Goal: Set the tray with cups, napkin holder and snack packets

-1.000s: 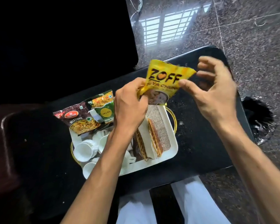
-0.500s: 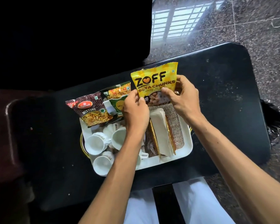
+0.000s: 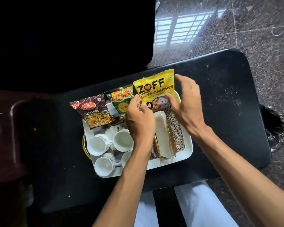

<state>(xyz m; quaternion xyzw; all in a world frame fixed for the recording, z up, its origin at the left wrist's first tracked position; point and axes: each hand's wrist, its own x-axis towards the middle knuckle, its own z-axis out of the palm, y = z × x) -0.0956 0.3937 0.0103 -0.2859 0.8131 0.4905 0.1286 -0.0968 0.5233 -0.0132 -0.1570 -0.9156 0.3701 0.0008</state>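
While both hands, left (image 3: 138,119) and right (image 3: 185,102), pinch the propped Zoff soya chunks packet (image 3: 155,90), letting go gently seems next.

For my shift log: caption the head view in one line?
Both hands prop the yellow packet at the tray's far edge, beside two others.

A black table (image 3: 220,95) stands on a speckled stone floor (image 3: 261,30). A barred window's reflection (image 3: 184,28) shines far off. The far left is dark.
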